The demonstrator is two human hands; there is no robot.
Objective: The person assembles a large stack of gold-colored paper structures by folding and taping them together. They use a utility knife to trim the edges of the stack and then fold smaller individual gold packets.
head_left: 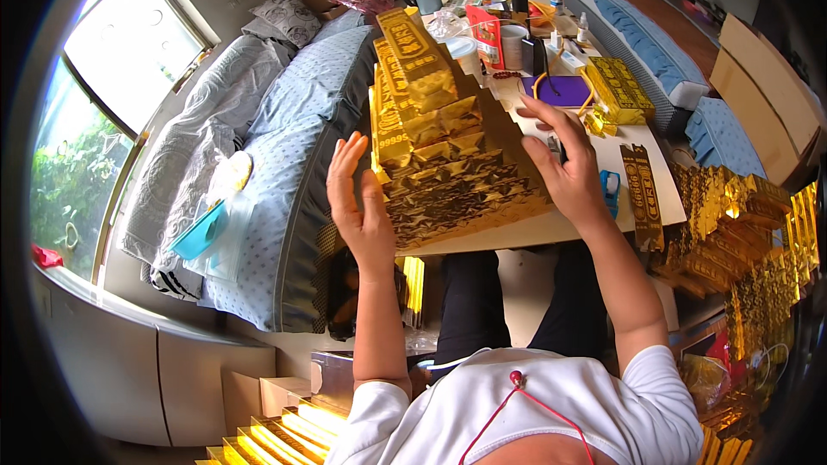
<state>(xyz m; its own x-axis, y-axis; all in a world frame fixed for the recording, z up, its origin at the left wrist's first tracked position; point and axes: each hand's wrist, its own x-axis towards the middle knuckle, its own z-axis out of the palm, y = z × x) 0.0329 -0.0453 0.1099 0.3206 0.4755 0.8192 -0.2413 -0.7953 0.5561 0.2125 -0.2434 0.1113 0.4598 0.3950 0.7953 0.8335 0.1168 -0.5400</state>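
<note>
evidently, from my remote seat, i have the left hand [357, 202] and the right hand [568, 170] on opposite sides of a stack of gold foil packs [431, 142], thumbs and fingers apart. that stack rests on the table [527, 230], and i cannot tell whether either hand touches it

dark printed characters [410, 47] mark the gold stack [439, 133] and gold strip [642, 194].
</note>
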